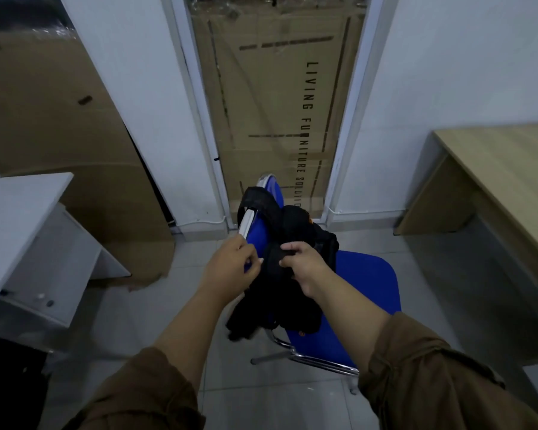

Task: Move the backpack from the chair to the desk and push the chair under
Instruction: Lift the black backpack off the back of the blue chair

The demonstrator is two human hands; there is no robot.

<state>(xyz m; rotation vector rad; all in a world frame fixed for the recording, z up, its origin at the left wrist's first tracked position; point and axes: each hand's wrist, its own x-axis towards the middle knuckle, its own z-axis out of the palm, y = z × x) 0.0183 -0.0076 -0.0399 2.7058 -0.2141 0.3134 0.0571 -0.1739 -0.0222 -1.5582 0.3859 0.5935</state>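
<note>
A black backpack [280, 293] hangs on the blue chair [364, 280], one strap looped over the top of the chair's backrest. The bag slumps against the backrest and over the seat's left edge. My right hand [305, 265] is closed on a black strap or fold near the bag's top. My left hand [233, 268] is at the backrest's chrome edge, its fingers pinched close to the strap; what they hold is hidden. The wooden desk [510, 175] stands to the right, apart from the chair.
A white desk [16, 212] stands at the left with a white cabinet under it. Large cardboard boxes [59, 119] lean on the wall behind and fill the doorway [271, 103]. Grey tiled floor [156, 305] surrounds the chair.
</note>
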